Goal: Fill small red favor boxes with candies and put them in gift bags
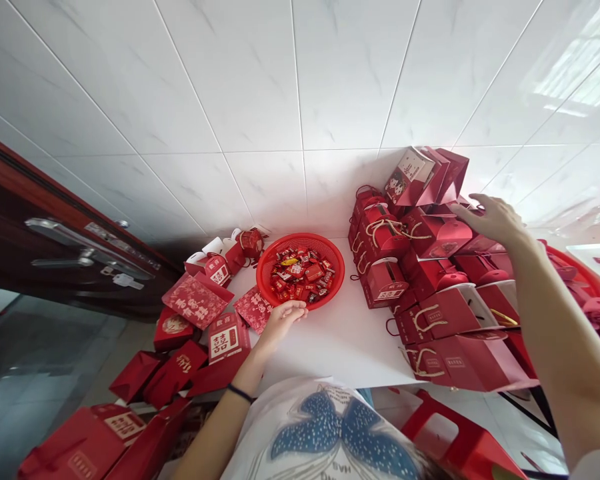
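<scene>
A red plastic basket (pixel 263 270) stands on the white table, filled with small wrapped candies (pixel 305 270), mostly red with one yellow piece. At its front rim is my left hand (pixel 286 317), fingers curled together; whether they pinch the rim or something small is hidden. My right hand (pixel 495 217) reaches out over the stacked red gift boxes (pixel 437 233), its thumb and fingers apart and nothing visible in it. Close to its left, several folded paper gift bags (pixel 430 177) lean on top of the stack. The boxes have rope handles.
More red gift boxes and bags (pixel 225 337) crowd the table's left side, with others (pixel 80 440) lower down. White table surface (pixel 330 347) shows in front of the basket. A tiled wall (pixel 300 100) rises behind. A dark door (pixel 40 220) stands at left.
</scene>
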A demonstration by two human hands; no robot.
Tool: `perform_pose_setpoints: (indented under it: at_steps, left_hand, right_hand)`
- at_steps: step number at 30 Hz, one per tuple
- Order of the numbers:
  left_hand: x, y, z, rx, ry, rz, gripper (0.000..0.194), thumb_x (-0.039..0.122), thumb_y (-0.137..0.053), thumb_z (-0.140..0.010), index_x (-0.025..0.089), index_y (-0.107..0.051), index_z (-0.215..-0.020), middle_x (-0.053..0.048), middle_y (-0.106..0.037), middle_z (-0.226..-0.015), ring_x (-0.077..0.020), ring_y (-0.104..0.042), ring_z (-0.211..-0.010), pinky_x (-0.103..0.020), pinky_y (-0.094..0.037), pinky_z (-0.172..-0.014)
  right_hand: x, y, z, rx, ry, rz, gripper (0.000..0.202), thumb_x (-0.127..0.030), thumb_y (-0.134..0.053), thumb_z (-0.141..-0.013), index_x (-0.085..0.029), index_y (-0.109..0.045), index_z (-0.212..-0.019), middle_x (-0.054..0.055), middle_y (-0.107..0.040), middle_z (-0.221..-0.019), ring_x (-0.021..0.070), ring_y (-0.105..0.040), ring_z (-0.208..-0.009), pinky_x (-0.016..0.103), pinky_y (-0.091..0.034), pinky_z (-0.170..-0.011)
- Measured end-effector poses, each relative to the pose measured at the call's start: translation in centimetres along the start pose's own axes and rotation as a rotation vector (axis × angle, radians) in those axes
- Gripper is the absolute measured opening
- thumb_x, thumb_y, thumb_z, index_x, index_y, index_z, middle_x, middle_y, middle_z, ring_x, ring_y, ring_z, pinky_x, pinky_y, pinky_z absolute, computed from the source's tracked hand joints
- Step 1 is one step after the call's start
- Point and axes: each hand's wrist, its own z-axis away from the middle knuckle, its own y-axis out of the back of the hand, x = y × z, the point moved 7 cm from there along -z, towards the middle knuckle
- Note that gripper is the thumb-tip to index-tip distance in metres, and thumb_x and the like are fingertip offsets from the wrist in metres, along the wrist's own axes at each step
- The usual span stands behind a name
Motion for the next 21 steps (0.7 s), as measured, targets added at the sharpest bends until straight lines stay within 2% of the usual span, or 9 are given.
perform_pose_setpoints:
  at_steps: [4,7,10,16,21]
  left_hand:
    - [-0.1,0.2,0.3,0.006,0.01,0.014,0.036,0.043,-0.077,-0.06,0.018,-0.072,-0.085,-0.009,-0.076,-0.088,-0.0244,-0.07,-0.089,-0.038,-0.051,-0.088]
    - [-0.2,0.4,0.4,0.014,0.005,0.008,0.035,0.042,-0.076,-0.06,0.018,-0.072,-0.084,-0.009,-0.076,-0.087,-0.0239,-0.069,-0.087,-0.037,-0.051,-0.086]
    - [-0.6,0.5,0.4,0.019,0.006,0.006,0.034,0.042,-0.076,-0.061,0.018,-0.072,-0.084,-0.008,-0.075,-0.086,-0.0235,-0.069,-0.086,-0.036,-0.051,-0.084]
    - [-1.4,1.1,0.4,0.044,0.011,-0.007,0.032,0.04,-0.074,-0.062,0.018,-0.072,-0.085,-0.007,-0.075,-0.08,-0.0232,-0.07,-0.085,-0.036,-0.051,-0.084]
    - [-1.9,3.2,0.5,0.098,0.004,-0.005,0.033,0.041,-0.076,-0.062,0.018,-0.072,-0.085,-0.008,-0.076,-0.084,-0.0237,-0.07,-0.086,-0.037,-0.052,-0.085]
  right_hand:
    - [-2.0,-1.5,1.6,-0.11,0.11,0.076,0.074,-0.072,-0.048,-0.084,-0.022,-0.048,-0.139,0.019,-0.043,-0.152,0.0424,-0.037,-0.139,0.072,-0.026,-0.109]
    - [-3.1,-2.1,2.4,-0.134,0.17,0.115,0.083,-0.075,-0.049,-0.081,-0.022,-0.042,-0.144,0.019,-0.035,-0.159,0.0402,-0.027,-0.146,0.075,-0.018,-0.111]
    - [-3.2,-2.9,2.7,-0.158,0.195,0.157,0.089,-0.077,-0.05,-0.079,-0.023,-0.039,-0.148,0.02,-0.03,-0.16,0.0396,-0.022,-0.149,0.076,-0.014,-0.112]
    - [-2.5,-3.9,2.3,-0.154,0.195,0.175,0.086,-0.077,-0.05,-0.078,-0.024,-0.046,-0.145,0.019,-0.041,-0.155,0.0453,-0.033,-0.143,0.078,-0.019,-0.108]
    - [-2.1,-4.3,1.7,-0.154,0.203,0.175,0.089,-0.079,-0.049,-0.073,-0.025,-0.049,-0.144,0.017,-0.045,-0.153,0.0452,-0.039,-0.139,0.077,-0.023,-0.107]
